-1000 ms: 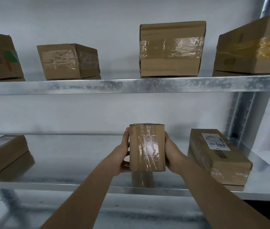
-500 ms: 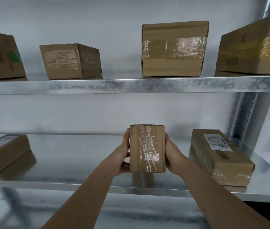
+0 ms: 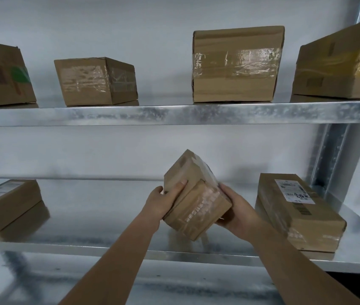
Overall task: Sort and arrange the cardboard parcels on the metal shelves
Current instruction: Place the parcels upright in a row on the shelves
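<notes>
Parcels already sit in a spaced row on the upper shelf (image 3: 174, 115): a green-taped box (image 3: 0, 75) at 9 o'clock, a small box (image 3: 95, 81) beside it, a tall box (image 3: 236, 64) at 12 to 1 o'clock, and a yellow-taped box (image 3: 339, 62) at 2 o'clock. None of them touch. The small box stands skewed to the shelf edge, so it may want squaring.

On the lower shelf (image 3: 86, 245) a flat labelled box (image 3: 5, 203) lies at 8 o'clock and a long labelled box (image 3: 295, 212) at 4 o'clock, well apart, with bare metal between them.

One parcel is in hand: the taped parcel (image 3: 194, 199), at 6 o'clock, tilted with one corner up and lifted clear of the lower shelf. The left hand (image 3: 163, 203) grips its left side, thumb across the front face. The right hand (image 3: 238, 212) cups its lower right edge, fingers curled under it.

By my reading the job is well along: six parcels are placed, and this one is not yet set down. The gap on the lower shelf looks the likely spot. What lies outside the view I cannot tell.
</notes>
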